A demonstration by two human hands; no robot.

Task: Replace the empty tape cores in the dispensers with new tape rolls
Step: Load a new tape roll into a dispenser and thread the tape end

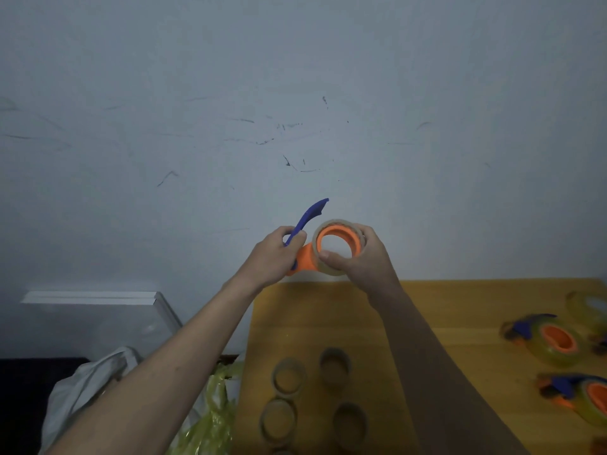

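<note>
Sitting nearest on the yellow wooden counter (427,310) are four empty brown cardboard tape cores (288,377), with two loaded orange-and-blue tape dispensers (555,339) off to the right edge. Up beyond them, both hands are raised in front of the scuffed grey wall (295,93). Left hand (274,254) has its fingers wrapped round the blue handle of the orange-and-blue plastic tape dispenser (307,254). Right hand (359,257) curls fingers and thumb around the clear tape roll (331,267) seated on the orange hub. No readable writing anywhere.
</note>
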